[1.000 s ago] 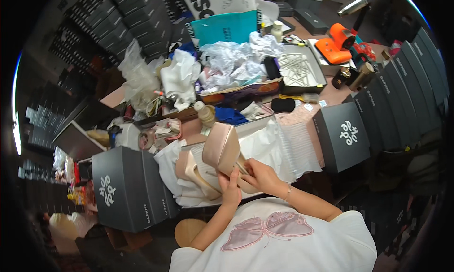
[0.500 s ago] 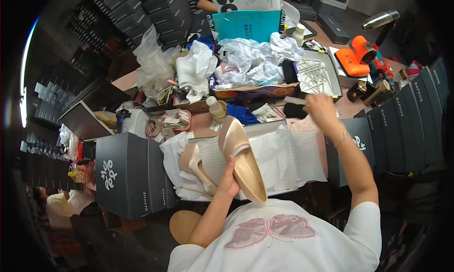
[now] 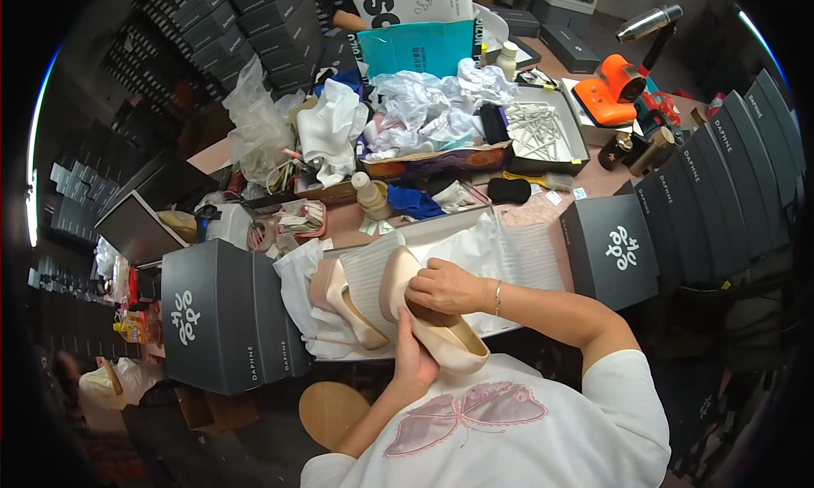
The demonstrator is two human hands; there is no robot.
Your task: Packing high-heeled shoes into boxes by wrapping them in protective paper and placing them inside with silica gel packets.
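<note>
Over the cluttered table (image 3: 585,183), dark boxes (image 3: 222,314) flank white wrapping paper (image 3: 475,250).
Left hand (image 3: 414,362) cups a glossy beige shoe (image 3: 428,323) from below; right hand (image 3: 445,286) grips its top beside its twin (image 3: 348,301).

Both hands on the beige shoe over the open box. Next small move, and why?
Probably lower the beige shoe into the open box next to the second shoe. The left hand holds it from below and the right hand rests on top. The second shoe already lies on the white tissue paper, with bare paper beside it.
</note>
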